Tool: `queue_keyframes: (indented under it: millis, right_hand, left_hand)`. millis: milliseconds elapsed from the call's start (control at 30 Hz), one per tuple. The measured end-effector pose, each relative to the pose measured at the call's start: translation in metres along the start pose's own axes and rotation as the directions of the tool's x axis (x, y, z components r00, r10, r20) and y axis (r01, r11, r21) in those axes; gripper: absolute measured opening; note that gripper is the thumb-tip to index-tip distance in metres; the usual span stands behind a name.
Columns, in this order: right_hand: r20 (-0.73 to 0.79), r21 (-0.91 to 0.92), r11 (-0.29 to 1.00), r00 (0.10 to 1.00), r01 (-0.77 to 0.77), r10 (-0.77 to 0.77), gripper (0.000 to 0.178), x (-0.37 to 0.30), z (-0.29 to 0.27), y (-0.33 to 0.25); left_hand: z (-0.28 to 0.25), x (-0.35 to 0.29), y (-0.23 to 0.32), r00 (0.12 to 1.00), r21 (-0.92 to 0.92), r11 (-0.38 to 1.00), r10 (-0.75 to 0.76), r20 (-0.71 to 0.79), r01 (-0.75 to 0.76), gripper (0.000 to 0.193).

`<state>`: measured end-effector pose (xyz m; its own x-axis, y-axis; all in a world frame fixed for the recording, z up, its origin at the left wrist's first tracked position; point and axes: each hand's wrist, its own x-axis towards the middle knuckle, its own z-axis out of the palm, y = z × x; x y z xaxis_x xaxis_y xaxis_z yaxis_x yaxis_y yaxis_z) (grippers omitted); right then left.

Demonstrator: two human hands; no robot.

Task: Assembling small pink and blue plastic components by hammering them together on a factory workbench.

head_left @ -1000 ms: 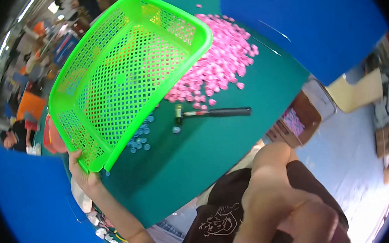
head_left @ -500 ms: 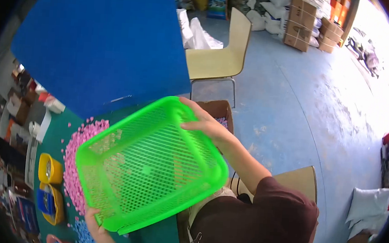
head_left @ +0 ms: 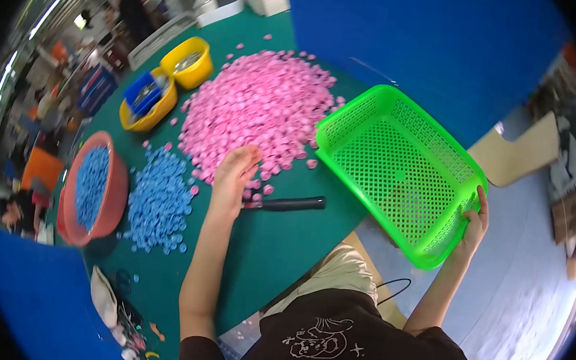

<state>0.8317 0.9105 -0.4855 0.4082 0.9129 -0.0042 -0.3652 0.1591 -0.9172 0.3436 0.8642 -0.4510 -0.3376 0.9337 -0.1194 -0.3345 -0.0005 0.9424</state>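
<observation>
A bright green slatted plastic basket (head_left: 396,178) is tilted at the table's right edge, and my right hand (head_left: 476,225) grips its right rim. My left hand (head_left: 234,176) hovers at the near edge of a heap of small pink pieces (head_left: 260,103), fingers stretched out with nothing seen in them. Beside that wrist lies a tool with a black handle (head_left: 293,204); its other end is hidden behind my hand. A pile of small blue pieces (head_left: 160,200) spreads to the left. Farther left a pink tub (head_left: 118,187) holds more blue pieces.
Two yellow containers (head_left: 198,71) stand behind the blue pile, one with a blue box (head_left: 142,94) in it. A blue panel (head_left: 420,48) rises at the table's far side. A pale chair (head_left: 523,154) stands to the right. The table (head_left: 261,259) is green.
My left hand has let go of the basket and moved over to the pink heap. The basket has swung to the right side in my right hand. My view has turned toward the table.
</observation>
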Motion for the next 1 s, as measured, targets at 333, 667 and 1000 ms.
queue_keyframes:
  millis: [333, 667, 1000]
  right_hand:
    - [0.135, -0.468, 0.869, 0.985, 0.16, -0.109, 0.046, 0.078, 0.04, 0.058]
    - [0.878, -0.288, 0.719, 0.474, 0.633, -0.066, 0.037, -0.125, 0.295, 0.083]
    - [0.916, -0.242, 0.277, 0.313, 0.93, -0.25, 0.046, -0.096, 0.403, 0.229]
  left_hand:
    - [-0.132, -0.125, 0.02, 0.889, 0.254, 0.967, 0.099, -0.448, 0.021, 0.022]
    - [-0.13, -0.09, 0.027, 0.851, 0.844, 0.523, 0.492, -0.186, -0.118, 0.016]
    - [-0.119, -0.098, -0.027, 0.834, 0.932, 0.225, 0.538, 0.124, -0.283, 0.014]
